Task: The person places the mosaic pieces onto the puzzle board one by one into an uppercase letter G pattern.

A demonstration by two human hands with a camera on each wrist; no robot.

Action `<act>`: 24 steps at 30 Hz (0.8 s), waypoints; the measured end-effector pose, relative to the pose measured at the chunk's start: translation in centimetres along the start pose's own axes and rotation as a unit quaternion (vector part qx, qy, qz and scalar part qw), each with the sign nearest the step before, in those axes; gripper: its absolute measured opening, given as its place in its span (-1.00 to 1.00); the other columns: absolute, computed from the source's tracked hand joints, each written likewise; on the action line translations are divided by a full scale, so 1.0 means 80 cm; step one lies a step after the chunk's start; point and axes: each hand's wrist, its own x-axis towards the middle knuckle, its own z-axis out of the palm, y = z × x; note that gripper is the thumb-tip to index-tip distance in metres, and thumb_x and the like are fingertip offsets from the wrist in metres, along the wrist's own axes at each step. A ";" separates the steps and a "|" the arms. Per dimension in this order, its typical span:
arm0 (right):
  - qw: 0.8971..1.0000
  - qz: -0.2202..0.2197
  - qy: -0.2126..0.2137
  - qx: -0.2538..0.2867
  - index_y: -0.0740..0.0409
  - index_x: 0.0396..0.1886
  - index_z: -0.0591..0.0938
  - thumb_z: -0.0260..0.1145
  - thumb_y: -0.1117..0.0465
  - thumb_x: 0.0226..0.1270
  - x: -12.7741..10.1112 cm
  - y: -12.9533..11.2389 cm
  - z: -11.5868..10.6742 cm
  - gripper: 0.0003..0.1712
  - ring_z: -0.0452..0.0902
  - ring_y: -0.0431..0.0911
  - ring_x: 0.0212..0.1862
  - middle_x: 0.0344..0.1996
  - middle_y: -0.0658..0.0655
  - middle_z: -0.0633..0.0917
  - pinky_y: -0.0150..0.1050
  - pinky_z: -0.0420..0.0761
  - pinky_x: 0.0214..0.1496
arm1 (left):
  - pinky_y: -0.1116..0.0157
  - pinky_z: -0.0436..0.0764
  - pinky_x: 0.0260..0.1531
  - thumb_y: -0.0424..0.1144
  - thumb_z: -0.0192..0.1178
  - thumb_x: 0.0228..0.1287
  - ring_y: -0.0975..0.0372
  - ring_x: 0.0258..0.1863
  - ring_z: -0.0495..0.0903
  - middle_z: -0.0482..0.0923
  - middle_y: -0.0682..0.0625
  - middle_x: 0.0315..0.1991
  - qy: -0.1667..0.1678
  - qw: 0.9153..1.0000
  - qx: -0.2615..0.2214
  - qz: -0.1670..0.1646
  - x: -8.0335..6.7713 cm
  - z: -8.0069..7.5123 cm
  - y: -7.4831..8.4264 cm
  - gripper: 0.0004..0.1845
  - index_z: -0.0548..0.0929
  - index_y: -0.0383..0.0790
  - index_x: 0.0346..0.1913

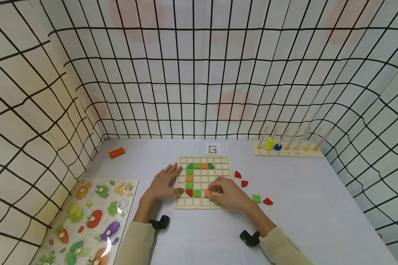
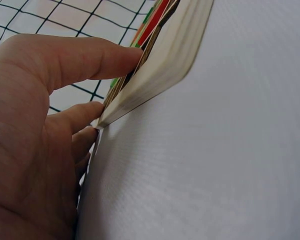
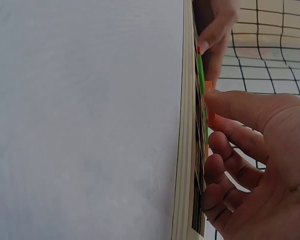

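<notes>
Hands working an orange tile onto the grid board

Right hand (image 1: 230, 193) is pinching an orange tile (image 1: 207, 193) with curled fingers and is setting it into the lower row of the grid board (image 1: 226, 162), just beside a green square and a red quarter-circle already lying there. Left hand (image 1: 163, 183) is lying flat with straight, spread fingers across the board's left edge, pressing it against the counter (image 1: 318, 206); the left wrist view is showing the thumb over the board's rim and the other fingers below it.

On the board, green and orange pieces are forming a curved letter shape, matching the small pattern card (image 1: 213, 149) standing behind it. 2 red quarter-circles (image 1: 241, 179), a green square (image 1: 257, 199) and another red piece (image 1: 268, 201) are lying loose to the right.

Risk, as a judgement: the tile may be sitting skewed over a cell's ridge, so pressing it could tip it or knock the neighbouring green square out. If the left hand is easing off, the board could be sliding on the smooth cloth.
</notes>
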 end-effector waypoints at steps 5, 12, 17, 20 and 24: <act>1.000 0.010 -0.001 -0.015 -0.13 -0.13 0.71 0.46 0.05 0.15 0.003 -0.002 0.004 -0.74 0.42 -0.16 -0.29 -0.36 -0.10 0.57 -0.35 0.47 -0.31 | -0.11 -0.04 0.49 0.13 0.22 0.10 0.05 0.57 -0.09 -0.03 0.01 0.57 0.001 1.000 -0.006 0.001 -0.001 0.000 0.000 -0.08 0.14 0.00 0.53; 1.000 0.011 0.004 -0.025 -0.15 -0.11 0.71 0.45 0.01 0.17 0.006 -0.001 0.010 -0.73 0.43 -0.20 -0.26 -0.33 -0.15 0.57 -0.36 0.51 -0.24 | -0.08 -0.07 0.51 0.18 0.20 0.11 0.09 0.58 -0.13 -0.07 0.07 0.58 -0.004 1.000 -0.002 -0.006 0.001 0.000 -0.001 -0.07 0.10 0.05 0.54; 1.000 0.006 0.007 -0.024 -0.12 -0.13 0.71 0.45 0.04 0.16 0.008 -0.004 0.011 -0.74 0.44 -0.18 -0.27 -0.35 -0.12 0.57 -0.35 0.49 -0.26 | -0.10 -0.07 0.50 0.19 0.20 0.10 0.09 0.58 -0.13 -0.08 0.07 0.58 -0.004 1.000 -0.005 -0.007 0.002 0.001 -0.003 -0.07 0.11 0.05 0.53; 1.000 0.010 0.007 -0.021 -0.11 -0.14 0.71 0.45 0.06 0.15 0.008 -0.005 0.010 -0.75 0.44 -0.16 -0.28 -0.36 -0.11 0.57 -0.35 0.48 -0.27 | -0.09 -0.07 0.51 0.20 0.20 0.11 0.09 0.58 -0.13 -0.08 0.07 0.58 -0.005 1.000 -0.003 -0.004 0.003 0.002 -0.005 -0.06 0.10 0.05 0.53; 1.000 0.017 0.003 -0.019 -0.11 -0.12 0.70 0.46 0.04 0.15 0.008 -0.007 0.010 -0.72 0.44 -0.16 -0.26 -0.35 -0.10 0.57 -0.37 0.47 -0.27 | -0.06 -0.08 0.51 0.21 0.20 0.11 0.09 0.58 -0.13 -0.08 0.07 0.58 -0.005 1.000 0.000 -0.002 0.003 0.002 -0.006 -0.06 0.10 0.05 0.54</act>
